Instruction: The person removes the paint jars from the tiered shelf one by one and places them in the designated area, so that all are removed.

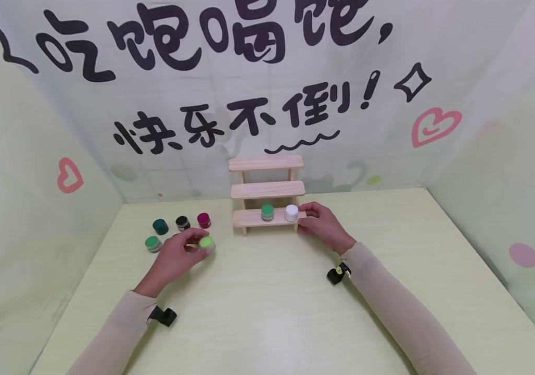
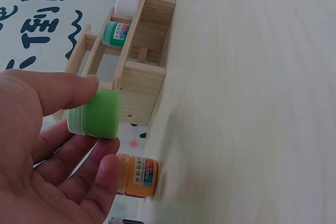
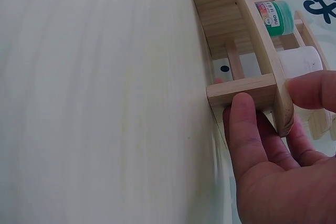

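Observation:
My left hand [image 1: 177, 255] pinches a small paint jar with a light green lid [image 2: 95, 113] between thumb and fingers, above the table. The right hand [image 1: 326, 225] grips the right end of a three-step wooden display stand [image 1: 267, 189]. Its thumb lies on the lowest step, with the fingers below and against the end in the right wrist view. On that step stand a green paint jar [image 1: 267, 212] and, nearer the thumb, a white jar [image 1: 291, 213]. An orange paint jar [image 2: 139, 176] shows beyond the left fingers in the left wrist view.
Left of the stand are more jars: teal [image 1: 160, 226], black [image 1: 182, 223], magenta [image 1: 204, 220] and green [image 1: 153, 244]. A printed cloth [image 1: 192, 172] hangs right behind the stand, with cloth walls on both sides of the table [image 1: 267, 312].

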A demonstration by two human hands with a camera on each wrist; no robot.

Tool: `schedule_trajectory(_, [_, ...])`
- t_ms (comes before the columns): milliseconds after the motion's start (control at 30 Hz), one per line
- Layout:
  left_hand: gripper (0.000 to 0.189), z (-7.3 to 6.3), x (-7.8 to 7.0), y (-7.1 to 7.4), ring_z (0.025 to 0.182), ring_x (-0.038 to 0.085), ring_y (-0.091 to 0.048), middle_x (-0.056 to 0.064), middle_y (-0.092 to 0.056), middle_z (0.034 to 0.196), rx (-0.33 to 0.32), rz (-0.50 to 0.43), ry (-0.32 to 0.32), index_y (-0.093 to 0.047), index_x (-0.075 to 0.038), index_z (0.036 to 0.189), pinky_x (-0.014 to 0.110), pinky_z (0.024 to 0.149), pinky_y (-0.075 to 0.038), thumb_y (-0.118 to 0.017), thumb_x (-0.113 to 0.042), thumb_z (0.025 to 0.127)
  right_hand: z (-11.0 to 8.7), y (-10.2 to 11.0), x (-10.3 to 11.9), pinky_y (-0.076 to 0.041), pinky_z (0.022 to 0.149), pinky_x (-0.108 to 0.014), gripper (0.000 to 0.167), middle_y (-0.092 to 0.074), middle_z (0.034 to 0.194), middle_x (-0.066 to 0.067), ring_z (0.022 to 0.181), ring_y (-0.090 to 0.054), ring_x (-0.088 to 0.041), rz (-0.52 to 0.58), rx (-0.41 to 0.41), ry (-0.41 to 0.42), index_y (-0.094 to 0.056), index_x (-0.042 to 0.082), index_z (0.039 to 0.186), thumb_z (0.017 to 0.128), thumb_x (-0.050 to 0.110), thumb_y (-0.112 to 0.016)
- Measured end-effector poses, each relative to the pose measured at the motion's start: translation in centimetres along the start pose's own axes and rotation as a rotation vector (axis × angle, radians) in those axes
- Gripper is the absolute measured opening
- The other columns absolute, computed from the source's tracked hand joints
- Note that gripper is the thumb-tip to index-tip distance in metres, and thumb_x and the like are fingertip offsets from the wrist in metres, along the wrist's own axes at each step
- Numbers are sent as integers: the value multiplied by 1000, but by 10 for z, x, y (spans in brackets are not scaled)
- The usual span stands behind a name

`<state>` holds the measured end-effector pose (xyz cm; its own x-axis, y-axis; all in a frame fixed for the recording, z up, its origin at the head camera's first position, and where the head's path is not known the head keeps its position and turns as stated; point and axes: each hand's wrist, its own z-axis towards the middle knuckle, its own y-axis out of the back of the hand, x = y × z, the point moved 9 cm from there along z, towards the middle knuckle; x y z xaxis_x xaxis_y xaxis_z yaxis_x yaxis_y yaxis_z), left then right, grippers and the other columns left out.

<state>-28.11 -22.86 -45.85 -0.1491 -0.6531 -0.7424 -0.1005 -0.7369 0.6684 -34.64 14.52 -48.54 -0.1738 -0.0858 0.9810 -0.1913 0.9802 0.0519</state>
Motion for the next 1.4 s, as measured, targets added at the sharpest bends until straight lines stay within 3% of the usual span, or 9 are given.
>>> schedule_trajectory(167, [45, -11, 10, 6, 107, 24, -71, 8, -70, 132, -1, -15, 1, -68, -14, 133, 20, 89, -58, -83, -30, 94, 0, 0, 0, -59, 104, -42, 43, -62, 129, -16, 124, -63, -32, 0, 1, -1, -51, 0, 141, 100, 3, -65])
schedule_trajectory(333, [43, -18, 21, 12, 109, 22, -68, 5, -71, 130, -4, 4, 17, -68, -17, 132, 16, 88, -57, -83, -31, 94, 0, 2, 0, -61, 102, -40, 43, -62, 127, -16, 118, -64, -28, 0, -2, -2, -52, 0, 140, 99, 2, -65])
schedule_trajectory(600, [38, -20, 27, 12, 110, 26, -70, 10, -72, 124, 11, 26, 34, -69, -10, 129, 30, 90, -62, -82, -18, 94, 0, 3, -1, -63, 97, -36, 42, -62, 125, -14, 114, -65, -24, 7, -10, -7, -53, 2, 138, 98, 1, -65])
schedule_trajectory(900, [36, -20, 34, 3, 110, 25, -69, 8, -71, 125, 56, 38, 77, -68, -11, 128, 27, 90, -61, -80, -14, 94, 0, 1, -1, -63, 97, -36, 41, -62, 126, -15, 114, -66, -25, 7, -4, -15, -53, 2, 138, 99, 1, -65])
schedule_trajectory(1267, [40, -21, 27, 5, 111, 26, -68, 10, -70, 127, 68, 48, 80, -68, -9, 130, 39, 95, -61, -82, -16, 94, -1, -1, 1, -60, 104, -43, 43, -62, 127, -16, 114, -66, -25, -9, 11, 7, -51, 0, 140, 100, 2, -65])
schedule_trajectory(1400, [43, -20, 21, 10, 113, 29, -69, 11, -71, 129, 49, 65, 53, -68, -8, 131, 48, 100, -60, -84, -19, 93, -1, -1, 2, -60, 104, -43, 43, -62, 127, -16, 114, -66, -25, -10, 13, 7, -51, 0, 141, 100, 2, -65])
